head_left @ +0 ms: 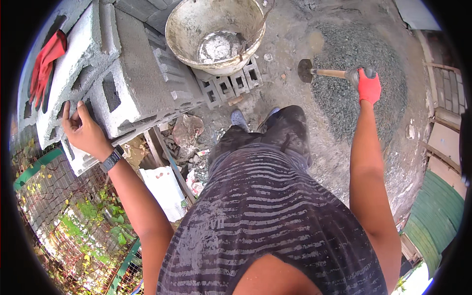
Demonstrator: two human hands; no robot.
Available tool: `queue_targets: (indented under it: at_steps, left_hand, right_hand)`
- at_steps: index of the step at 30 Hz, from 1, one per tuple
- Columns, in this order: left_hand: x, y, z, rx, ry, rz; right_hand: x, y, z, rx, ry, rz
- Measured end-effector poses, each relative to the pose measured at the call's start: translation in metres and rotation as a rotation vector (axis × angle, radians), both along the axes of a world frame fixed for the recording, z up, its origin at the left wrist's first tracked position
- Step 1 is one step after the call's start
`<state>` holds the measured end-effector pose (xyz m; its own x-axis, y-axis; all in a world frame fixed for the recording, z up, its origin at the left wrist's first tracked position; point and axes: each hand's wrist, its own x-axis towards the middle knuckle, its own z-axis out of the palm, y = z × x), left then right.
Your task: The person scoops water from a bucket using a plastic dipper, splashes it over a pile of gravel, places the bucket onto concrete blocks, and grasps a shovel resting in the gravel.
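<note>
My left hand (pixel 87 132), bare with a dark watch on the wrist, is at the lower edge of a stack of grey hollow concrete blocks (pixel 142 64). Its fingers are apart, and the fingertips seem to touch a block. A red and dark work glove (pixel 46 66) lies on the blocks just beyond. On the right, my right hand (pixel 368 86) wears a red glove with grey fingertips and is closed around the grey top grip of a shovel (pixel 330 73). The shovel's wooden shaft runs down to a dark metal blade beside a heap of grey gravel (pixel 361 81).
A large, dirty whitish tub (pixel 216 34) stands ahead on more hollow blocks (pixel 231 83). Rubble (pixel 196 157) and a white sack (pixel 164 191) lie by the stack. Wire fencing (pixel 64 196) with plants is at left; green corrugated sheeting (pixel 435 216) is at right.
</note>
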<state>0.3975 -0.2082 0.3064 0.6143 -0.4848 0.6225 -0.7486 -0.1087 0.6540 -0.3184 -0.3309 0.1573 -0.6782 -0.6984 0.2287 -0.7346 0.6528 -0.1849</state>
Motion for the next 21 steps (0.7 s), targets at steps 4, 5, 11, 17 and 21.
queue_targets:
  at_steps: [4, 5, 11, 17, 21]
  left_hand:
    - [0.002, -0.001, 0.0, -0.024, 0.047, -0.045]
    - [0.002, -0.001, 0.001, -0.011, 0.058, -0.04]
    - [0.001, -0.001, 0.002, -0.009, 0.057, -0.063]
    - [-0.008, -0.005, 0.004, -0.027, 0.051, -0.033]
    - [-0.007, -0.003, 0.005, -0.021, -0.009, 0.024]
  right_hand:
    - [0.003, 0.023, -0.004, 0.102, -0.106, 0.042]
    - [0.004, 0.027, -0.006, 0.105, -0.14, 0.07]
    - [0.022, 0.043, -0.009, 0.055, -0.068, 0.045]
    - [0.018, 0.014, -0.004, 0.042, -0.06, 0.031]
    - [0.025, -0.024, 0.005, 0.083, -0.042, 0.07]
